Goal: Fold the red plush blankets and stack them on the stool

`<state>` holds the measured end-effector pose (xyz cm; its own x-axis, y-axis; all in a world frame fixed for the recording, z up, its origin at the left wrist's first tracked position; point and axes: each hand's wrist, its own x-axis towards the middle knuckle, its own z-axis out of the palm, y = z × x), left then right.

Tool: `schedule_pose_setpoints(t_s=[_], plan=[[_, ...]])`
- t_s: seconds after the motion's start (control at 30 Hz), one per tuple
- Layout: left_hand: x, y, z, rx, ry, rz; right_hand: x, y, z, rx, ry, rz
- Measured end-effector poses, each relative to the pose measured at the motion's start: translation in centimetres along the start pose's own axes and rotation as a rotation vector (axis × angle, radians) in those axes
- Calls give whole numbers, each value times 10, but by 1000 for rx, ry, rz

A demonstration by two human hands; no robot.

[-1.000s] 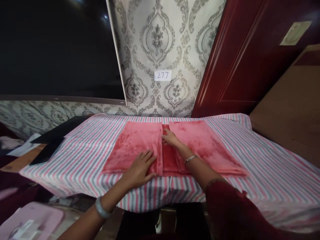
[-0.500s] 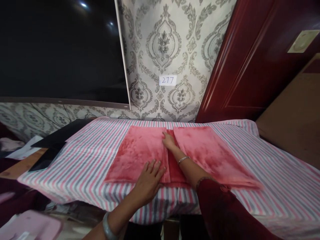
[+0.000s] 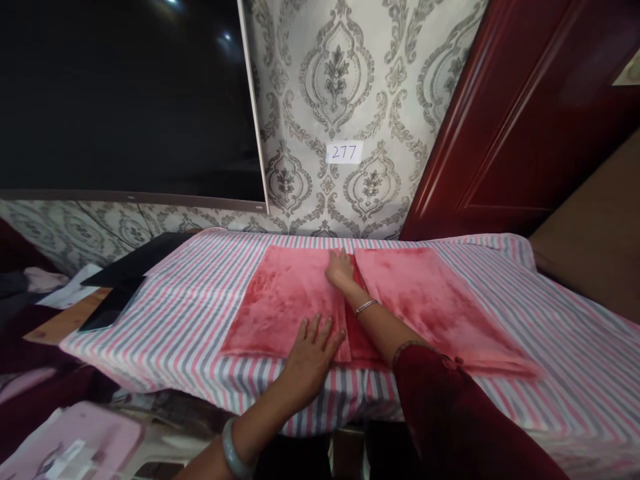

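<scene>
A pink plush cloth (image 3: 425, 300) lies spread on a table covered with a striped sheet (image 3: 185, 300), its left and right sides folded in toward the middle. My left hand (image 3: 313, 353) lies flat, fingers apart, on the near edge of the left flap (image 3: 285, 300). My right hand (image 3: 340, 267) reaches to the far end of the gap between the flaps and rests flat on the cloth, fingers stretched out. A bangle sits on each wrist. A dark red sleeve covers my right upper arm.
A large dark screen (image 3: 120, 100) hangs on the patterned wall, with a "277" label (image 3: 344, 152) beside it. A dark red door (image 3: 525, 120) stands at the right. Black flat items (image 3: 125, 273) lie at the table's left end. A pink object (image 3: 75, 447) sits low left.
My right hand has slid farther away along the gap between the two flaps. My left hand has shifted slightly right along the near edge. The view has drifted a little.
</scene>
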<state>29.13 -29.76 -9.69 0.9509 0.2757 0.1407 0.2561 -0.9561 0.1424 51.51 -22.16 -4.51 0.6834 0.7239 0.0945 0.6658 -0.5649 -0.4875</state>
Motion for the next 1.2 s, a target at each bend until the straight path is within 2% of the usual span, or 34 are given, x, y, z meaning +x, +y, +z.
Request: schedule_pose_setpoints(t_s=[0.07, 0.13, 0.2, 0.27, 0.37, 0.47, 0.6, 0.8, 0.93, 1.07, 1.2], plan=[[-3, -3, -12, -144, 21, 49, -7, -11, 2, -61, 20, -94], [0, -17, -30, -300, 85, 58, -14, -17, 7, -127, -11, -180], [12, -40, -50, -348, 179, -39, -19, -17, 14, -177, -67, -202], [31, -72, -66, -229, 224, -188, -23, -12, 22, -210, -93, -211], [56, -117, -72, -6, 90, -390, -23, -5, 32, -234, -86, -226], [65, -143, -58, 135, -29, -482, -21, -3, 37, -234, -103, -203], [62, -149, -39, 251, -16, -490, -19, -6, 36, -220, -134, -166], [64, -147, -42, 307, -12, -492, -23, -15, 15, -192, -192, -157], [67, -149, -43, 307, 2, -498, -51, -16, -1, -167, -176, -130], [68, -149, -43, 294, 27, -481, -91, -6, 5, -149, -133, -194], [68, -145, -44, 298, 40, -475, -112, -2, 7, -102, -95, -229]])
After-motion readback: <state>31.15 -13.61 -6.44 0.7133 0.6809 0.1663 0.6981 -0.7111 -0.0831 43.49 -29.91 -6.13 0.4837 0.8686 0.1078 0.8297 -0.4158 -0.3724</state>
